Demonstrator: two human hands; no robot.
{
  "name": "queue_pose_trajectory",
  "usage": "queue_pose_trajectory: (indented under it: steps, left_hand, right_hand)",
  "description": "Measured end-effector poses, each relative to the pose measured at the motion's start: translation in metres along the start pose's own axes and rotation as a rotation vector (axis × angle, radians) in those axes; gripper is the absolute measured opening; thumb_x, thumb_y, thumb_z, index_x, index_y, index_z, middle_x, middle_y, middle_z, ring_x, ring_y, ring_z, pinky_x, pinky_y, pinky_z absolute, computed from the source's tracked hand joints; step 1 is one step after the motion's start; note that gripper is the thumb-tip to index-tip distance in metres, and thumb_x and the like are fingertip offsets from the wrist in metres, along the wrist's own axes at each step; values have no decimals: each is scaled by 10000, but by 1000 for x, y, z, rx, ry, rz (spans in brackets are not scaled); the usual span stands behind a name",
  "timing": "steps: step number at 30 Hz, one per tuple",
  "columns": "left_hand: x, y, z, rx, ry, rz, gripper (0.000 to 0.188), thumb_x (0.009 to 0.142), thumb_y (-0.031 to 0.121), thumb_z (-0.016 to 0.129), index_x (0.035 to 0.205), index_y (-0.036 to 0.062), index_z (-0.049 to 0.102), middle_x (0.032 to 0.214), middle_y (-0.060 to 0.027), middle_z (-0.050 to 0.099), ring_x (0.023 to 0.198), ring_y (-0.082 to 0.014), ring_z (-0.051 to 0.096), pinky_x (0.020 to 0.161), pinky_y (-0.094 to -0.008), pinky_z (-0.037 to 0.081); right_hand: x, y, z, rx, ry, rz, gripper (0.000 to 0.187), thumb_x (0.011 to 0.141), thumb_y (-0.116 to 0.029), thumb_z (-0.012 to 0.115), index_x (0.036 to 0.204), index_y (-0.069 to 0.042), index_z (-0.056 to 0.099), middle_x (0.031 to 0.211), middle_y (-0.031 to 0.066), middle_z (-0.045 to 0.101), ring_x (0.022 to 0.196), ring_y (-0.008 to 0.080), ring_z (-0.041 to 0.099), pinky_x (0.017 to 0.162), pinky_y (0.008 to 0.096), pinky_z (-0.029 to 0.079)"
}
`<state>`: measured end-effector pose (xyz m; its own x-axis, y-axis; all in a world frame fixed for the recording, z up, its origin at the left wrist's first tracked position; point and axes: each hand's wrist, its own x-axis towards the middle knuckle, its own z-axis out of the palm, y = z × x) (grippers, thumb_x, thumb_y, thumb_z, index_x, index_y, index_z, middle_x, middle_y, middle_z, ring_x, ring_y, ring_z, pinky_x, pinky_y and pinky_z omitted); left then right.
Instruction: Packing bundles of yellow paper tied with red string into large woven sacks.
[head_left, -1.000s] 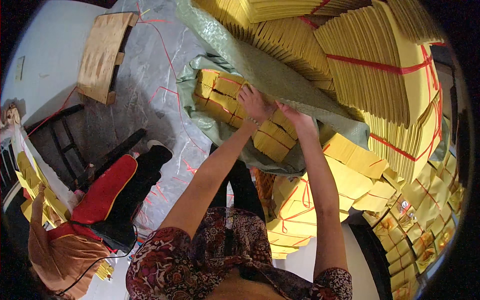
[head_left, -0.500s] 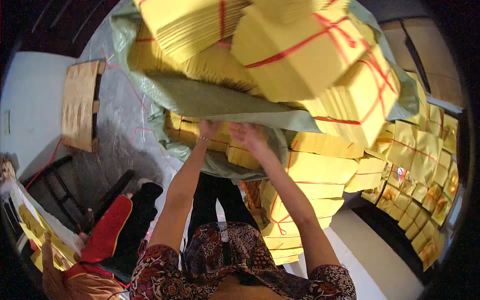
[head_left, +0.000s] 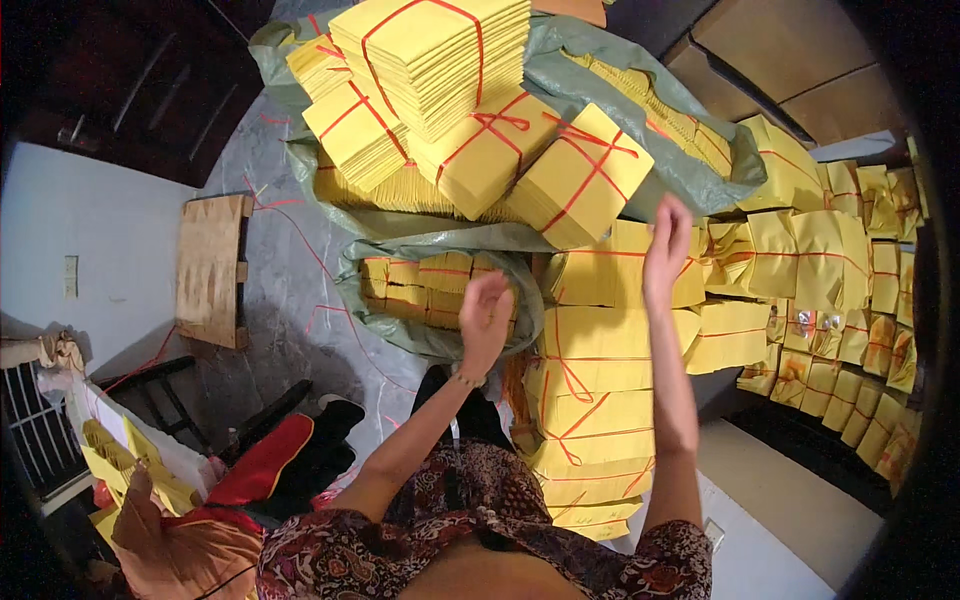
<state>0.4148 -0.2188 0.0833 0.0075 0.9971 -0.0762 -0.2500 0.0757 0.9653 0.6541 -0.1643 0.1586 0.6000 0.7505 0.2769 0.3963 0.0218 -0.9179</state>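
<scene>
My left hand (head_left: 486, 312) hovers over the right side of a small green woven sack (head_left: 395, 340), fingers loosely bent and nothing in them. Inside that sack stand several tied yellow paper bundles (head_left: 410, 292). Farther right, my right hand (head_left: 668, 245) is raised above the stacked yellow bundles (head_left: 600, 335), its fingers loosely curved and holding nothing visible. Beyond both hands, a larger green sack (head_left: 400, 222) bears a tall paper stack (head_left: 440, 60) bound with red string. A tilted bundle with a red bow (head_left: 585, 178) leans at its right.
More yellow bundles (head_left: 800, 255) are piled along the right side. A wooden pallet (head_left: 212, 270) leans at the left wall, with red string (head_left: 320, 255) across the grey floor. At lower left, another person's hand (head_left: 140, 485) holds yellow paper by a black metal frame (head_left: 160, 400).
My hands have left the opening of the small sack and moved apart, the right one going right over the stack. The view has shifted, showing the bundles beyond smaller and more fully.
</scene>
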Motion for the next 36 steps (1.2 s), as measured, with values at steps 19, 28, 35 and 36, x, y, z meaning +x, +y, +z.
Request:
queue_pose_trajectory:
  steps: [19,28,35,36]
  left_hand:
    - [70,6,69,-528,-125,-405,1043,675,289,781,1365,45,37,1299,-113,350,1195,-198,371,982,-327,362]
    - [-36,32,-62,-161,-370,-123,1263,573,305,836,1406,59,-80,1442,-128,109,1340,-249,116,1089,-377,133]
    - [-82,-42,-222,-84,60,-566,1012,654,230,779,1390,81,101,1301,-109,337,1206,-236,372,985,-350,356]
    - [-79,-56,-241,55,122,-579,986,660,232,775,1375,65,116,1265,-123,370,1176,-243,407,954,-350,394]
  right_hand:
    - [-8,29,-13,161,-182,267,448,910,-355,446,1140,20,531,1082,91,577,1007,167,534,902,328,388]
    - [-215,-1,-30,429,49,550,344,912,-339,418,1007,-25,517,1035,92,553,955,197,562,828,364,473]
    - [-322,56,91,286,-505,747,359,942,-200,424,1243,-6,406,1149,83,502,1069,158,455,935,311,356]
    - [-340,76,108,363,-490,892,351,950,-227,431,1229,-14,414,1155,78,499,1066,147,454,939,295,350]
